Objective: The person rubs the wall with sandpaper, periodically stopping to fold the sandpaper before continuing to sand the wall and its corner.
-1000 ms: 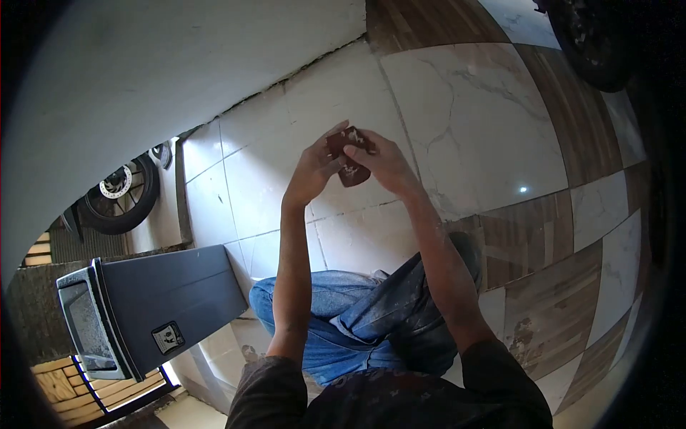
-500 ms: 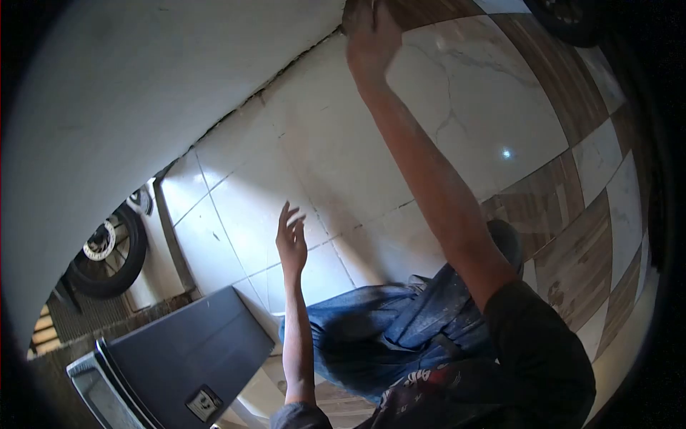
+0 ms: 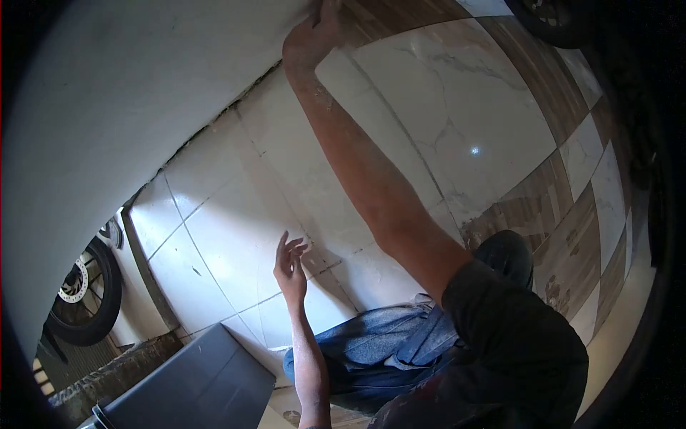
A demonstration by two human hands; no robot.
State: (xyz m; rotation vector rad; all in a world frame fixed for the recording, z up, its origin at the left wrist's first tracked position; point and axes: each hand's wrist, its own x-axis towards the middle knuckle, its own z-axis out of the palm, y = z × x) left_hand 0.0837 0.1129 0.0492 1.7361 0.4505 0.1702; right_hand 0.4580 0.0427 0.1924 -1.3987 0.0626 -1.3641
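My left hand hovers over the white floor tiles with its fingers spread and slightly curled, holding nothing. Above, my right arm stretches forward to the foot of the pale wall. At the top edge of the view my right hand is bent at the wrist, close to the wall and the brown wood-pattern tile. Its fingers are dim and partly cut off, so whether they grip anything is hidden. Pale dust or residue marks the right wrist.
A dark grey bin-like box lies at the lower left. Beyond a low ledge stands a motorcycle wheel; another dark wheel is at the top right. A cracked dark gap runs along the wall's base. My jeans are below.
My right hand has moved left along the wall's base, with the arm swinging that way. My left hand is slightly lower. The view has shifted, so the box and wheel appear lower and further left.
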